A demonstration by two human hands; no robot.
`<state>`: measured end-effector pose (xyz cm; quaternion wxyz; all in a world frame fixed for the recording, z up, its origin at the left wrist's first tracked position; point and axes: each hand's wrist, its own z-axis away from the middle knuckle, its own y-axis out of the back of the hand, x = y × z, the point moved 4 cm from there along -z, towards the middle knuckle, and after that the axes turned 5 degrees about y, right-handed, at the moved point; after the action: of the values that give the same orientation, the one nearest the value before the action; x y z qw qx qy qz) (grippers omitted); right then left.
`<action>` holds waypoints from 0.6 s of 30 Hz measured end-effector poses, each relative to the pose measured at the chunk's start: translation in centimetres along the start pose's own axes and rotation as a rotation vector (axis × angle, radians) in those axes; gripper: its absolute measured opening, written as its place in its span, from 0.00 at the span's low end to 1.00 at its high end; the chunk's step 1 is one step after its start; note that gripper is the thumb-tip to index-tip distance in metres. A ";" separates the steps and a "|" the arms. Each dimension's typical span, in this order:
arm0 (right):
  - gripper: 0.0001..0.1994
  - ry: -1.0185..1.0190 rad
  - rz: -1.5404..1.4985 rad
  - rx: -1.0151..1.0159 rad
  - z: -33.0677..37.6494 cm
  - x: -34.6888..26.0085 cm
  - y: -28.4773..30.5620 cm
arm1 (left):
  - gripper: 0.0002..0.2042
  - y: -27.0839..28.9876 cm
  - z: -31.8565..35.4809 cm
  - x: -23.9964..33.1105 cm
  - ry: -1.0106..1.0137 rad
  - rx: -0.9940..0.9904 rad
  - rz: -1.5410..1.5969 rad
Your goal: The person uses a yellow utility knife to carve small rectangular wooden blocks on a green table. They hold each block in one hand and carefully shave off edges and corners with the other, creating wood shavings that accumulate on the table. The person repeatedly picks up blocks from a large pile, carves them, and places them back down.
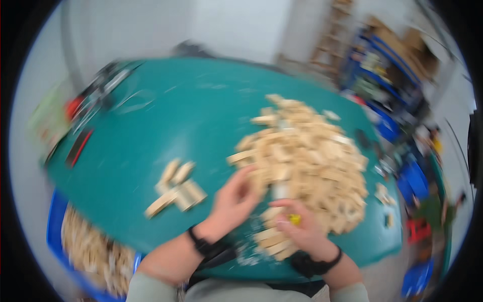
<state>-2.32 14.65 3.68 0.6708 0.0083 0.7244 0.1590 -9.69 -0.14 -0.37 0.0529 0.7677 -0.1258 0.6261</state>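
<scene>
A small yellow piece point(294, 219) is pinched by the right hand point(302, 229) at the six o'clock edge of the wooden block pile point(307, 156); the left hand point(235, 201), fingers curled, is pressed against the pile's seven o'clock edge on the green table point(191, 116).

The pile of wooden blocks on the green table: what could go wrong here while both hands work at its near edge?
1. The big pile of wooden blocks reaches close to the table's right edge, so pulling pieces may push some off.
2. The left hand and right hand work close together and may bump each other.
</scene>
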 end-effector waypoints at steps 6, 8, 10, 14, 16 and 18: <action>0.13 0.135 -0.047 0.066 -1.1 1.3 1.6 | 0.23 -1.2 1.2 1.5 0.146 -0.147 0.086; 0.13 0.168 -0.227 0.122 -0.8 2.8 2.1 | 0.24 -2.1 1.8 1.2 0.161 -0.171 0.032; 0.13 0.128 -0.373 0.066 -0.7 2.5 2.0 | 0.24 -1.7 2.4 1.7 0.158 -0.206 -0.030; 0.15 0.055 -0.388 0.028 -0.1 2.6 2.3 | 0.23 -2.3 3.1 2.1 0.165 -0.240 -0.119; 0.19 0.124 -0.260 0.071 0.0 2.7 2.6 | 0.23 -2.4 3.2 2.0 0.154 -0.248 -0.127; 0.19 0.167 -0.204 0.107 0.2 2.9 2.6 | 0.23 -2.5 3.4 1.7 0.145 -0.286 -0.123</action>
<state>-2.97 17.76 1.49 0.6195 -0.0429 0.7822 0.0510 -5.45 1.26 0.78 0.2088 0.7115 -0.1623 0.6510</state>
